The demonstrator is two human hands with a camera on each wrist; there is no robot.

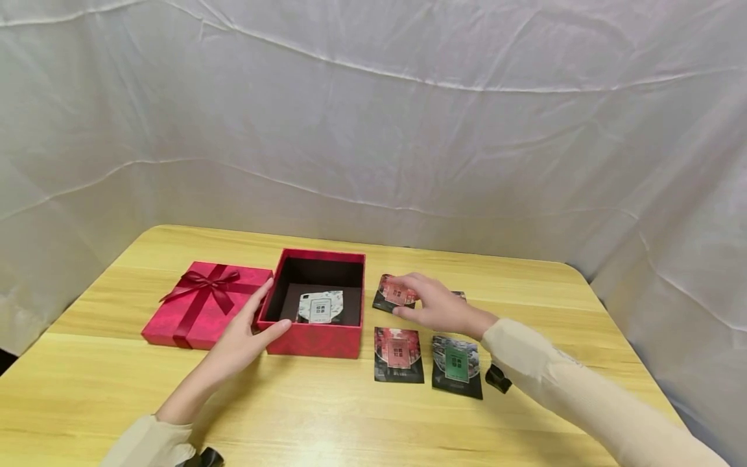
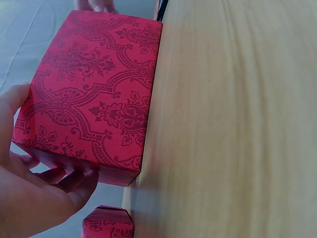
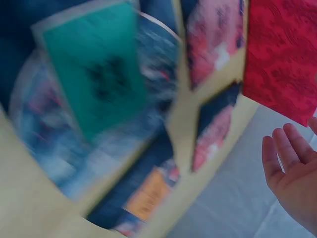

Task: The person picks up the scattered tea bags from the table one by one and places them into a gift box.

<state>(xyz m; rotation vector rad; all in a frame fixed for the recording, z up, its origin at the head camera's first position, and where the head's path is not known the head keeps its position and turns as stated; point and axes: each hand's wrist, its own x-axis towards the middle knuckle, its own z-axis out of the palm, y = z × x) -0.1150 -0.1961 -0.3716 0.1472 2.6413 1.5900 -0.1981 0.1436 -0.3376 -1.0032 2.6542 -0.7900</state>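
An open red patterned box (image 1: 315, 337) (image 2: 94, 94) stands mid-table with a grey-white packet (image 1: 320, 307) lying inside. My left hand (image 1: 251, 331) (image 2: 34, 193) rests against its near left corner, fingers straight along the left wall and thumb on the front wall. To the box's right, my right hand (image 1: 434, 305) (image 3: 290, 173) is open, fingertips on or just over a red packet (image 1: 392, 292) (image 3: 213, 134). Nearer me lie another red packet (image 1: 399, 353) (image 3: 218, 34) and a green-labelled packet (image 1: 457, 364) (image 3: 94, 74). The right wrist view is blurred.
The box's lid (image 1: 204, 301) (image 2: 109, 223), tied with a red ribbon bow, lies flat left of the box. One more packet (image 1: 461, 295) peeks out behind my right hand. The wooden table (image 1: 350, 421) (image 2: 233, 124) is backed by a white cloth (image 1: 373, 130).
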